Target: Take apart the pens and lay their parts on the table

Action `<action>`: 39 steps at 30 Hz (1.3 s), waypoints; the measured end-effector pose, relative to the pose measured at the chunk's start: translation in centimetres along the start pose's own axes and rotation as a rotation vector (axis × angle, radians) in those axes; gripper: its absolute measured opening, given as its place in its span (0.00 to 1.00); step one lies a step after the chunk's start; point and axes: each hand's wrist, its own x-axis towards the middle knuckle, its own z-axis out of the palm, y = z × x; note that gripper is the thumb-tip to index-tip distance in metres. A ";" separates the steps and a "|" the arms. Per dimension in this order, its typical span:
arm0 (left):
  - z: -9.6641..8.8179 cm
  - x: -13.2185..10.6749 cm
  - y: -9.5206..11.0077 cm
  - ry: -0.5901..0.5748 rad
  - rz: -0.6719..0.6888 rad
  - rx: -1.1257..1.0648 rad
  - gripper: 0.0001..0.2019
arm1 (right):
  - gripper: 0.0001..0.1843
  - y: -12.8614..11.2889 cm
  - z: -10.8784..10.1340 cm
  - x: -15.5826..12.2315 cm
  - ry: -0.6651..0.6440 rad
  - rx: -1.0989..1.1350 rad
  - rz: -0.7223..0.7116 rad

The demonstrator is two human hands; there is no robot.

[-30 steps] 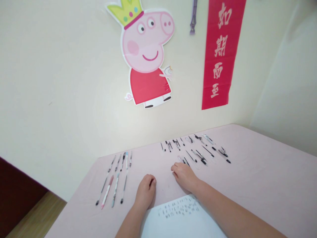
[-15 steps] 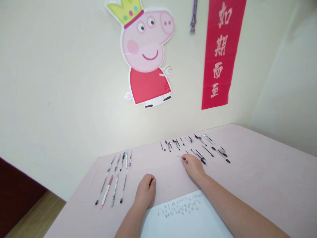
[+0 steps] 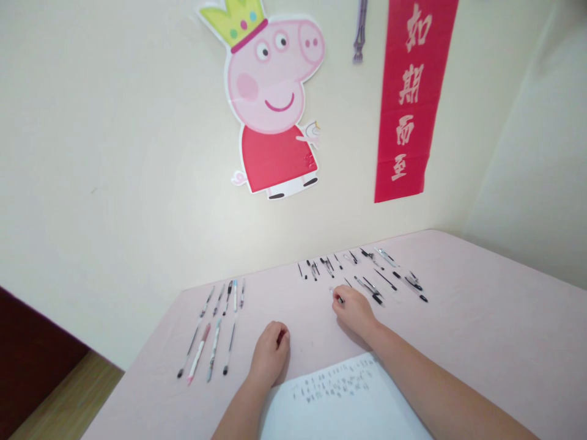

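Note:
My right hand (image 3: 354, 308) is closed by the nearest of the loose pen parts, its fingertips pinching a clear pen barrel (image 3: 331, 291). Most of that piece is hidden by the fingers; a dark bit shows near the thumb. Just behind and right of it lie black and clear pen pieces (image 3: 369, 287), with a thin black refill (image 3: 385, 278) farther right. My left hand (image 3: 270, 351) rests on the pink tabletop (image 3: 302, 333), fingers curled in, nothing visible in them. It lies by the upper left corner of a white paper (image 3: 339, 415) with handwriting.
Whole pens lie in two rows on the left, among them a pink-and-white pen (image 3: 200, 353) and a light blue one (image 3: 214, 349). More taken-apart pen pieces (image 3: 326, 264) line the back edge. The wall behind carries a cartoon pig cutout (image 3: 275, 110) and a red banner (image 3: 413, 110).
My right hand has shifted slightly left and closed further over the clear barrel, covering more of it. My left hand has stayed in place.

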 end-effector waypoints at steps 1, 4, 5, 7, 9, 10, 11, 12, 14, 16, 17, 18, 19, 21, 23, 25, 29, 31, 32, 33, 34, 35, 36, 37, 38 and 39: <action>0.0 0.0 0.0 0.000 0.002 0.001 0.06 | 0.07 -0.5 -0.1 -0.2 -0.037 -0.006 -0.039; 0.0 0.0 0.0 0.004 0.014 -0.002 0.06 | 0.07 -2.2 -0.3 -0.9 -0.206 -0.013 -0.157; 0.0 0.0 0.0 0.006 0.016 -0.001 0.06 | 0.07 -2.8 -0.3 -1.2 -0.264 -0.015 -0.185; 0.0 0.0 0.0 0.008 0.019 0.000 0.06 | 0.07 -4.0 -0.1 -1.9 -0.340 -0.017 -0.238; 0.0 -0.1 0.0 0.007 0.022 -0.002 0.05 | 0.06 -5.0 0.0 -2.5 -0.388 0.001 -0.304; 0.0 -0.1 0.0 0.007 0.026 -0.003 0.05 | 0.07 -5.4 0.1 -2.8 -0.417 0.007 -0.323; 0.1 -0.1 0.0 0.009 0.031 -0.005 0.05 | 0.08 -5.8 0.0 -3.0 -0.443 0.003 -0.331; 0.1 -0.1 0.0 0.011 0.035 -0.006 0.05 | 0.09 -6.1 -0.1 -3.3 -0.471 -0.006 -0.335; 0.1 -0.1 0.0 0.014 0.038 -0.005 0.05 | 0.11 -6.7 -0.5 -3.6 -0.525 -0.031 -0.325; 0.0 -0.1 0.1 0.008 0.038 0.002 0.05 | 0.14 -7.1 -1.0 -3.7 -0.577 -0.062 -0.292; 0.0 -0.1 0.1 0.003 0.042 0.010 0.05 | 0.15 -7.3 -1.3 -3.8 -0.600 -0.078 -0.279; -0.1 -0.1 0.2 -0.004 0.049 0.019 0.05 | 0.15 -7.4 -1.6 -3.8 -0.615 -0.094 -0.271; -0.1 -0.1 0.3 -0.010 0.057 0.030 0.05 | 0.15 -7.5 -1.8 -3.8 -0.630 -0.109 -0.269; -0.2 -0.2 0.6 -0.023 0.072 0.044 0.06 | 0.13 -7.6 -2.1 -3.8 -0.655 -0.129 -0.282; -0.4 -0.3 0.7 -0.027 0.079 0.037 0.06 | 0.11 -7.6 -2.2 -3.8 -0.668 -0.142 -0.304; -0.4 -0.2 0.7 -0.020 0.070 0.015 0.06 | 0.09 -7.6 -2.2 -3.8 -0.675 -0.149 -0.317; -0.7 0.1 0.1 0.023 -0.009 -0.068 0.07 | 0.09 -7.6 -1.7 -3.9 -0.670 -0.127 -0.312; -1.0 0.3 -0.2 0.023 -0.067 -0.154 0.09 | 0.11 -7.7 -1.3 -4.2 -0.641 -0.105 -0.296; -1.2 0.4 -0.3 0.017 -0.097 -0.198 0.11 | 0.12 -7.7 -1.0 -4.3 -0.618 -0.096 -0.289; -1.4 0.4 -0.4 0.009 -0.125 -0.230 0.12 | 0.13 -7.7 -0.7 -4.5 -0.587 -0.092 -0.285; -1.6 0.4 -0.5 0.002 -0.149 -0.246 0.13 | 0.14 -7.6 -0.3 -4.6 -0.549 -0.091 -0.285; -1.8 0.4 -0.6 -0.002 -0.165 -0.243 0.14 | 0.15 -7.6 0.0 -4.7 -0.511 -0.088 -0.295; -2.1 0.4 -0.7 -0.005 -0.173 -0.225 0.14 | 0.16 -7.5 0.3 -4.8 -0.481 -0.086 -0.304; -2.3 0.4 -0.8 -0.003 -0.178 -0.195 0.14 | 0.16 -7.4 0.6 -4.8 -0.460 -0.083 -0.316; -2.7 0.5 -0.9 0.009 -0.181 -0.159 0.13 | 0.16 -7.3 0.9 -4.8 -0.450 -0.079 -0.328; -3.1 0.5 -1.0 0.034 -0.188 -0.115 0.13 | 0.16 -7.2 1.1 -4.7 -0.445 -0.074 -0.338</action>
